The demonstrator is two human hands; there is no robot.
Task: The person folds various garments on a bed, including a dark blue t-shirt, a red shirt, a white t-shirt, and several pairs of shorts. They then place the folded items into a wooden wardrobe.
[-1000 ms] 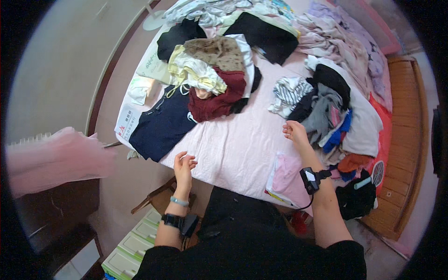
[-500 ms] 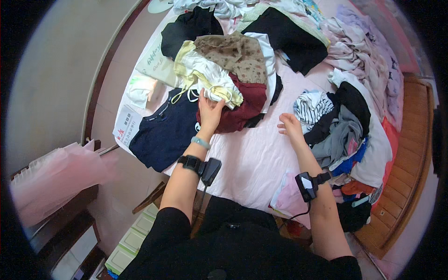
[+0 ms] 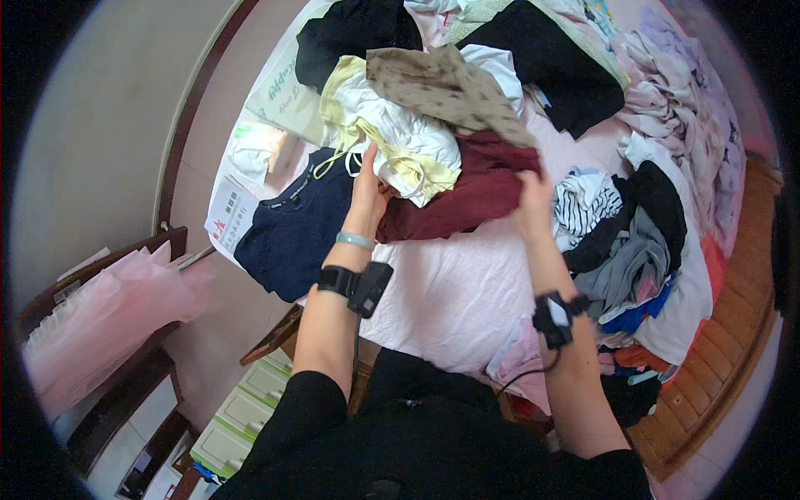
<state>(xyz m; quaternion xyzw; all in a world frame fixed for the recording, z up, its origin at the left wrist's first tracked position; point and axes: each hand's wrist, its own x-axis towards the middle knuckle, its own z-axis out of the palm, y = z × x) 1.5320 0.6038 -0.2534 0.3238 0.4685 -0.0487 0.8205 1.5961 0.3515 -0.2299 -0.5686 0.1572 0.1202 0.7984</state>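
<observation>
My left hand is closed at the left edge of a white and yellow strappy top, its fingers tucked under the cloth. Beneath this top lies a maroon garment. My right hand, smeared by motion, grips the right edge of the maroon garment and holds it off the bed. Across the upper part of the pile lies a brown patterned garment, bunched toward the right. A navy top is spread flat beside my left hand.
Black garments lie at the back. To the right sits a heap with a striped garment and a grey one. A tissue pack and a printed sheet lie at the left. A wooden bed board borders the right.
My right hand has moved up and taken hold of the maroon garment, pulling its edge rightward. The brown garment has shifted and bunched. My left hand has slid further under the white and yellow top.
</observation>
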